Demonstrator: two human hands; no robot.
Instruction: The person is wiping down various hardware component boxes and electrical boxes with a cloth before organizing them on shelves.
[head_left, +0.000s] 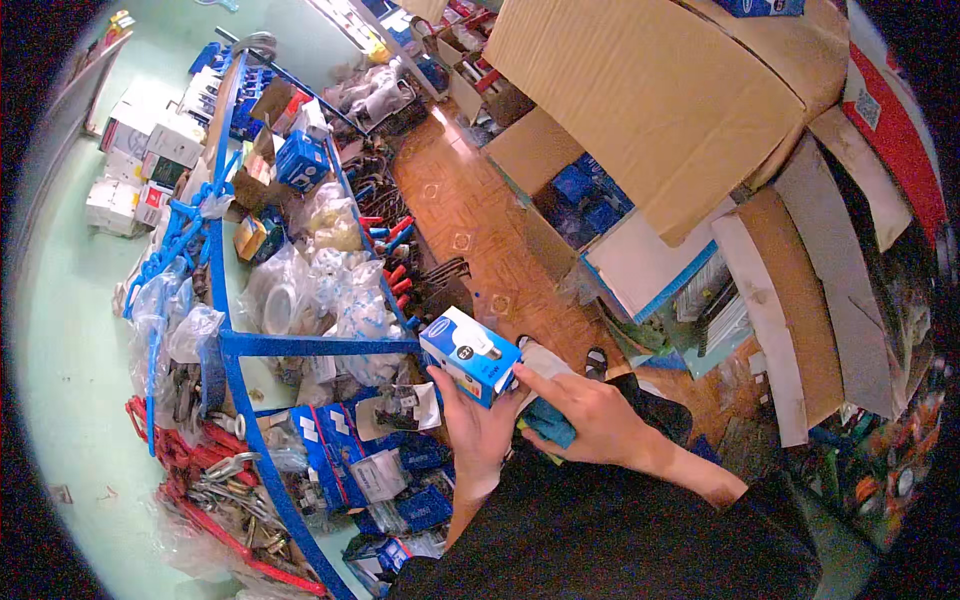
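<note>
My left hand (480, 427) grips a blue and white light bulb box (466, 351) from below, its thumb along the near left side. A bulb picture and some writing show on the upward face. My right hand (600, 416) holds a crumpled teal cloth (549, 421) with a yellow-green edge in its lower fingers. Its index finger reaches to the right end of the box, touching it or very close to it. Whether the end flap is loose I cannot tell.
On my left, a blue metal shelf frame (322, 345) holds bagged goods (360, 292) and blue cartons (330, 450). Red chain (202, 517) and metal hardware lie by it. Large cardboard boxes (652, 90) rise on the right. Brown patterned floor (457, 217) runs between.
</note>
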